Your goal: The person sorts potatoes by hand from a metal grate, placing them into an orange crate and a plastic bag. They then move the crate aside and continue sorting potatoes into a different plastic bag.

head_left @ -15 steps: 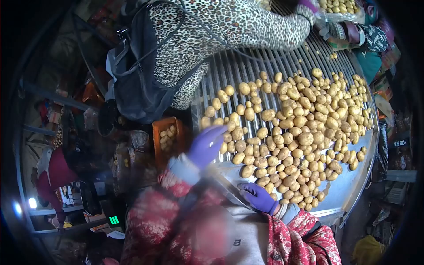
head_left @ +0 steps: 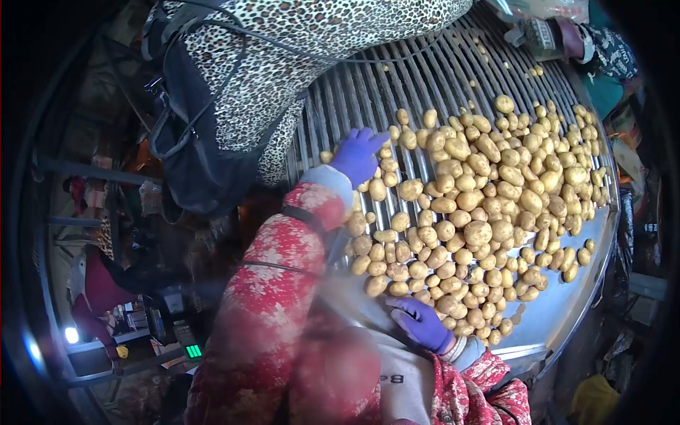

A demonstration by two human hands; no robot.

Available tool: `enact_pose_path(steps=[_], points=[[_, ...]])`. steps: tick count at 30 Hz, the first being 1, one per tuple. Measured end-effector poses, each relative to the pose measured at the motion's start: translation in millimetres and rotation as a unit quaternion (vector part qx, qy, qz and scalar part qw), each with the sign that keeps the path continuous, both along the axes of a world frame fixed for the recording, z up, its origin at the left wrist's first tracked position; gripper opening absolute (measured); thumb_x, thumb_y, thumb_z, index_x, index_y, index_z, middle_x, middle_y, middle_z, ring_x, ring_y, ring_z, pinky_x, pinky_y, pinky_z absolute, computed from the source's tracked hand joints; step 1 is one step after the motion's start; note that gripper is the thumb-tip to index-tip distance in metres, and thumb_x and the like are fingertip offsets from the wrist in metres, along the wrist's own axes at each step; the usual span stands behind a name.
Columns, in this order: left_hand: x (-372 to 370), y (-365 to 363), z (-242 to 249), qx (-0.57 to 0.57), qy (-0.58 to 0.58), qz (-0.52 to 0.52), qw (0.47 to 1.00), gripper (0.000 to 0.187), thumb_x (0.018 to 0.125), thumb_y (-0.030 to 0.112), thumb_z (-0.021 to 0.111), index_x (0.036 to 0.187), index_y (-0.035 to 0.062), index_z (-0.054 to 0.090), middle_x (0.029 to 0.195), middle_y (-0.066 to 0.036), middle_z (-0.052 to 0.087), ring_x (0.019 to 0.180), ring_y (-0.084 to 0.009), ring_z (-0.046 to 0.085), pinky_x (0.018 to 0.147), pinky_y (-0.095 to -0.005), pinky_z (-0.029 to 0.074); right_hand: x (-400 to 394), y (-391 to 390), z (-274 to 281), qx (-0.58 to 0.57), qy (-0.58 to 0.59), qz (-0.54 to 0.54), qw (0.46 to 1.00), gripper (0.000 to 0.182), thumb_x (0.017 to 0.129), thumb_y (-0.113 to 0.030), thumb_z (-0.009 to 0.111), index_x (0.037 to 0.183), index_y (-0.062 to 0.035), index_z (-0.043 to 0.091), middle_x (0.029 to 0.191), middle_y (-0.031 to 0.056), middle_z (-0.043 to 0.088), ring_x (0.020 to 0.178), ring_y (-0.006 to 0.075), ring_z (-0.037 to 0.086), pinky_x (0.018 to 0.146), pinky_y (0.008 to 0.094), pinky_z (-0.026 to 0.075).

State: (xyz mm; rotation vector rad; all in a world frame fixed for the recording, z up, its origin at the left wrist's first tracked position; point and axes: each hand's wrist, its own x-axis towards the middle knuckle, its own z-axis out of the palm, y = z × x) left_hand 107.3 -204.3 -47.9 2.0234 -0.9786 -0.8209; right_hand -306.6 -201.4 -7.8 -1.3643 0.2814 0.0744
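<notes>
My left hand (head_left: 358, 156), in a purple glove, reaches out over the barred table (head_left: 333, 113) with its fingers spread. It lies over the left edge of a large spread of potatoes (head_left: 489, 188), touching or just above some that it partly covers. My right hand (head_left: 421, 324), also purple-gloved, is at the near metal edge of the table, beside the closest potatoes. Its fingers are apart and slightly bent, and I see nothing held in them. The potatoes lie loose over the bars and on the smooth metal sheet (head_left: 567, 297) at the near right.
A person in a leopard-print top (head_left: 283, 57) with a dark bag (head_left: 205, 156) stands at the table's left side. Another person's gloved hand (head_left: 538, 35) is at the far right end, near a plastic bag (head_left: 549, 8). A lit green display (head_left: 193, 350) shows at lower left.
My left hand has moved forward onto the potatoes at the left, its fingers spreading. My right hand stays near the edge. The leopard-print person appears further up and left.
</notes>
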Motion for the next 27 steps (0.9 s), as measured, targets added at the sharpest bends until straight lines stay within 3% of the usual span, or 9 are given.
enact_pose_path(steps=[2, 6, 10, 12, 15, 17, 21, 25, 27], points=[[-11.4, 14.4, 11.4, -0.031, 0.059, 0.02, 0.998, 0.043, 0.083, 0.014, 0.064, 0.127, 0.0181, 0.065, 0.124, -0.01, 0.059, 0.113, -0.0344, 0.058, 0.093, -0.0487, 0.049, -3.5, -3.2, -0.4, 0.039, 0.019, -0.011, 0.999, 0.037, 0.1, -0.016, 0.06, 0.134, 0.0001, 0.06, 0.118, 0.0098, 0.067, 0.103, 0.0154, 0.064, 0.09, 0.0294, 0.052], [-33.7, 52.1, -4.0, -0.031, -0.374, -0.218, 0.901, 0.049, 0.09, 0.03, 0.067, 0.133, 0.0081, 0.059, 0.113, -0.015, 0.061, 0.095, -0.033, 0.065, 0.079, -0.0466, 0.054, 1.6, -1.8, -13.5, 0.108, 0.05, -0.054, 0.991, 0.037, 0.103, -0.015, 0.056, 0.136, 0.0039, 0.056, 0.117, 0.0077, 0.068, 0.091, 0.0094, 0.061, 0.082, 0.0249, 0.052], [-69.8, 37.6, 17.7, 0.101, -0.373, -0.16, 0.908, 0.058, 0.091, 0.034, 0.067, 0.139, 0.0071, 0.052, 0.11, -0.017, 0.063, 0.099, -0.0332, 0.067, 0.079, -0.048, 0.055, 24.4, -10.4, 0.5, 0.037, 0.03, -0.041, 0.998, 0.033, 0.101, -0.014, 0.059, 0.13, 0.0023, 0.062, 0.114, 0.0089, 0.07, 0.097, 0.0144, 0.066, 0.084, 0.0286, 0.054], [-72.8, 22.8, 33.6, 0.155, -0.269, -0.131, 0.942, 0.055, 0.091, 0.034, 0.067, 0.136, 0.0067, 0.054, 0.11, -0.017, 0.063, 0.1, -0.0329, 0.067, 0.08, -0.0481, 0.055, 33.1, -20.5, 25.8, -0.011, 0.032, -0.044, 0.998, 0.031, 0.099, -0.015, 0.062, 0.126, 0.0009, 0.065, 0.111, 0.0104, 0.07, 0.097, 0.0171, 0.068, 0.084, 0.0301, 0.054], [-37.9, 45.2, 3.8, -0.07, -0.034, 0.013, 0.997, 0.043, 0.093, 0.031, 0.067, 0.129, 0.0075, 0.057, 0.103, -0.009, 0.065, 0.091, -0.0216, 0.067, 0.077, -0.0397, 0.055, 58.2, -42.4, 46.3, -0.181, -0.011, -0.043, 0.982, 0.029, 0.094, -0.017, 0.067, 0.119, -0.002, 0.068, 0.107, 0.0138, 0.07, 0.096, 0.026, 0.069, 0.084, 0.0355, 0.055], [-52.0, 66.1, 94.5, -0.116, 0.217, 0.215, 0.945, 0.044, 0.093, 0.026, 0.066, 0.131, 0.0064, 0.056, 0.098, -0.005, 0.061, 0.082, -0.0141, 0.061, 0.073, -0.032, 0.053, 75.5, -49.3, 42.9, -0.317, -0.095, -0.058, 0.942, 0.031, 0.091, -0.018, 0.069, 0.119, -0.0042, 0.069, 0.104, 0.0143, 0.07, 0.094, 0.03, 0.069, 0.082, 0.0382, 0.054], [-69.7, 155.2, 74.4, -0.21, 0.045, 0.249, 0.944, 0.046, 0.091, 0.021, 0.067, 0.132, 0.0036, 0.055, 0.106, -0.006, 0.061, 0.088, -0.0172, 0.062, 0.078, -0.0337, 0.053, 124.5, -36.6, 43.3, -0.375, -0.221, 0.0, 0.9, 0.04, 0.087, -0.018, 0.068, 0.125, -0.0081, 0.065, 0.108, 0.0115, 0.068, 0.097, 0.032, 0.065, 0.087, 0.0434, 0.051], [-142.0, 201.9, 43.9, -0.176, -0.192, 0.179, 0.949, 0.047, 0.088, 0.015, 0.071, 0.131, 0.0044, 0.056, 0.112, -0.01, 0.061, 0.097, -0.0259, 0.062, 0.085, -0.0396, 0.053, 163.9, -43.3, 17.5, -0.668, -0.134, -0.078, 0.728, 0.045, 0.079, -0.019, 0.068, 0.124, -0.0145, 0.063, 0.116, 0.0076, 0.064, 0.112, 0.0338, 0.057, 0.094, 0.0512, 0.043], [-165.2, 219.7, 39.1, -0.103, -0.279, 0.073, 0.952, 0.047, 0.086, 0.015, 0.071, 0.131, 0.0069, 0.058, 0.115, -0.012, 0.063, 0.101, -0.0306, 0.062, 0.087, -0.0423, 0.053, 161.9, -63.4, 0.7, -0.648, -0.08, 0.002, 0.758, 0.024, 0.081, -0.015, 0.065, 0.104, -0.0114, 0.065, 0.102, 0.0088, 0.063, 0.096, 0.0307, 0.061, 0.081, 0.0484, 0.046]])
